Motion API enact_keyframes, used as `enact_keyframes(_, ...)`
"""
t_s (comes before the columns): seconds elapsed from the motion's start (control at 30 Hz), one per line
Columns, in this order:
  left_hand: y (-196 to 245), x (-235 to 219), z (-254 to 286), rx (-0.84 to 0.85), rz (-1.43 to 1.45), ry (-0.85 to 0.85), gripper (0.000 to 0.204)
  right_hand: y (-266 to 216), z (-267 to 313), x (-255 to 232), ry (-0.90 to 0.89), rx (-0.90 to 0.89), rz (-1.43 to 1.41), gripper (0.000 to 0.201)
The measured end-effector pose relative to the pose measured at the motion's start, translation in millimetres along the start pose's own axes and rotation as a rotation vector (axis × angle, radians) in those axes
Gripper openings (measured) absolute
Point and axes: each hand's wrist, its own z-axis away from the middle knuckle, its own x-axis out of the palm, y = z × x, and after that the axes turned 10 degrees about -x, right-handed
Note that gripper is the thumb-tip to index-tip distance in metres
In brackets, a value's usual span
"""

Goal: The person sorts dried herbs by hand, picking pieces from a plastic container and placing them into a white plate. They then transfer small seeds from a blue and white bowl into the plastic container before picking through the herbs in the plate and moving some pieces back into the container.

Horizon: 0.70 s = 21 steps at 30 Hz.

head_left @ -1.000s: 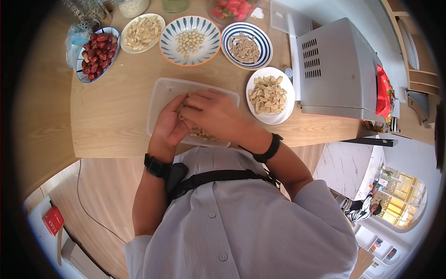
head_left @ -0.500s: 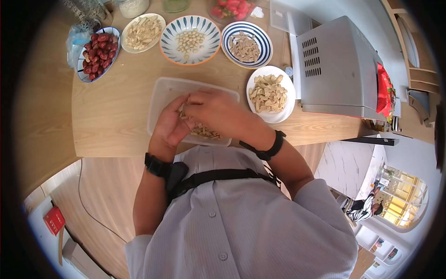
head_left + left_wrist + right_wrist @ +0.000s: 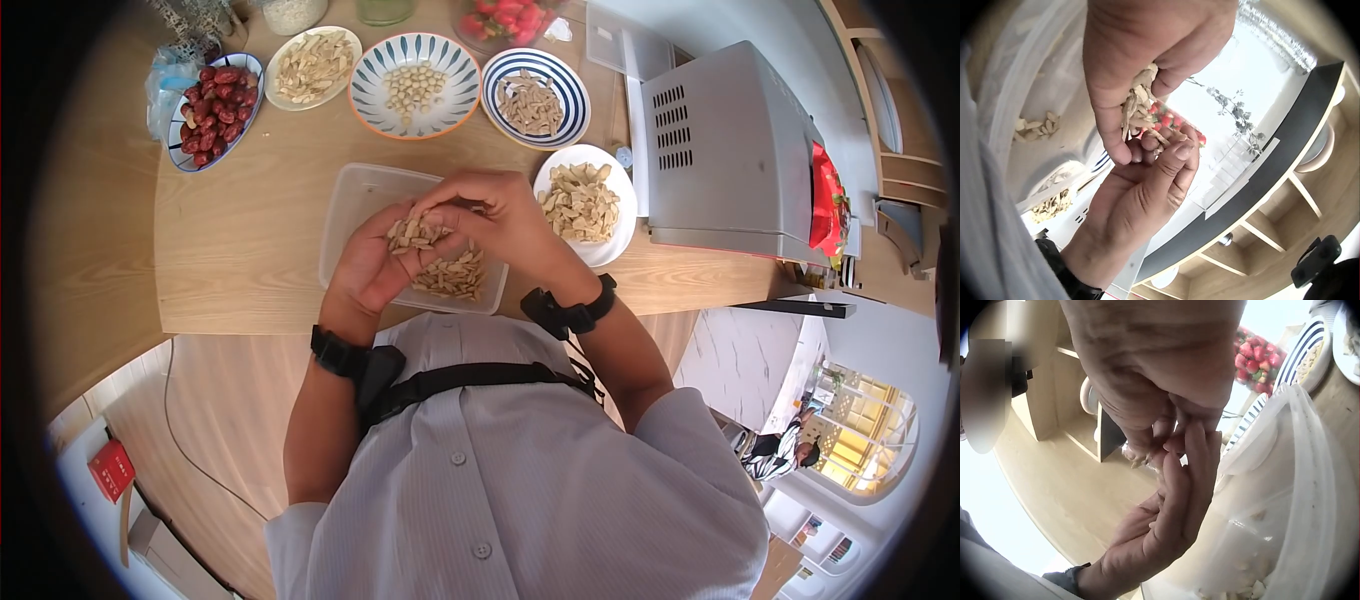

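Observation:
My left hand [image 3: 368, 268] is cupped palm up over a clear plastic box [image 3: 335, 225] and holds a small pile of pale dried slices [image 3: 415, 235]. In the left wrist view its thumb and fingers curl round the slices [image 3: 1138, 106]. My right hand [image 3: 505, 215] reaches in from the right, fingertips at the left hand's fingers. Its thumb and fingers pinch a small pale piece [image 3: 1159, 150] there. More dried slices [image 3: 452, 278] lie on the box floor, below the hands. In the right wrist view the right hand [image 3: 1154, 362] mostly hides the pile.
Behind the box stand an oval dish of red dates [image 3: 215, 115], a plate of pale slices [image 3: 312, 68], a plate of round pale seeds [image 3: 415, 90] and a blue-ringed plate [image 3: 535, 100] of short strips. A white plate [image 3: 622, 235] of chips and a grey appliance [image 3: 715, 150] are on the right.
My right fingers have drawn back from over the left palm, so the pile of slices in it now shows. The left hand has stayed nearly in place over the box.

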Motion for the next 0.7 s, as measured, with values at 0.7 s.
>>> enact_keyframes(0.7,-0.5,-3.6,-0.7,-0.033,-0.044,-0.04,0.038,3.4,1.6,-4.7,-0.093,-0.217,0.345,0.014)
